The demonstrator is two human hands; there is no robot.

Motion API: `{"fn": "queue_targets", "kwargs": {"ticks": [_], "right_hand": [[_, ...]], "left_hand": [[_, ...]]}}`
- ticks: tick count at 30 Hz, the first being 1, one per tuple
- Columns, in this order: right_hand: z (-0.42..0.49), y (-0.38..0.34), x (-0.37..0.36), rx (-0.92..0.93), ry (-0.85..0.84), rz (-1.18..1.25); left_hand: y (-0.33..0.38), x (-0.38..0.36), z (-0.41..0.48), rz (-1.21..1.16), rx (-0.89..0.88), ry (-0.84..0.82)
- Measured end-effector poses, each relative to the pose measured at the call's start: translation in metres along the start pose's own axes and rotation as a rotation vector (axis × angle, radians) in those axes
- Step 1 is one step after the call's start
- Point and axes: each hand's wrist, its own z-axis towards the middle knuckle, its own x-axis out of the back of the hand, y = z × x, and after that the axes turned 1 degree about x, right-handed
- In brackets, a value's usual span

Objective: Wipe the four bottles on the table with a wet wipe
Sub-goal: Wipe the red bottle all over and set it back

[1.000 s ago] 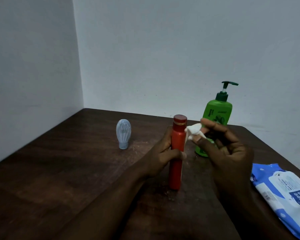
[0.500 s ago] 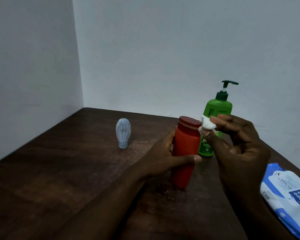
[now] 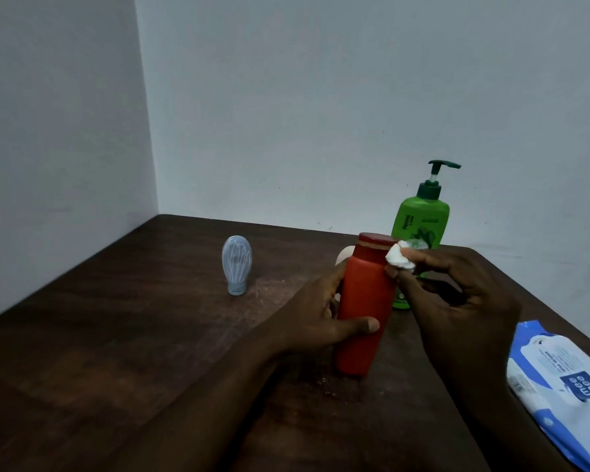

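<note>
near: wipes pack (image 3: 559, 379) is lying at my right on the worktop (image 3: 150, 352) | mid: my left hand (image 3: 314, 318) is gripping the upright red bottle (image 3: 365, 301), my right hand (image 3: 464, 301) is pinching the balled wet wipe (image 3: 399, 258) against its shoulder | far: green pump bottle (image 3: 419, 226) and grey bottle (image 3: 236, 265) are standing apart from my hands; I am judging red as in progress, and cannot tell whether the others are done

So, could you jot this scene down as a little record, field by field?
Left hand: grips the red bottle around its middle
Right hand: pinches a wadded wet wipe against the bottle's shoulder, just under the cap
Other bottles: green pump bottle behind, small grey-blue bottle to the left
Also there: wipes pack at the table's right edge
</note>
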Motion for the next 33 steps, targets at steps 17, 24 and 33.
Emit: {"fn": "queue_targets", "kwargs": {"ticks": [17,24,33], "right_hand": [[0.002,-0.002,-0.033,0.199,-0.022,-0.133],[0.010,0.010,-0.012,-0.034,0.056,-0.105],[0.022,-0.015,-0.042,0.143,-0.079,-0.191]], "left_hand": [[-0.004,0.001,-0.001,0.019,-0.056,0.007],[-0.006,0.002,0.002,-0.032,0.046,-0.024],[-0.004,0.001,-0.003,-0.035,-0.021,0.020]]}}
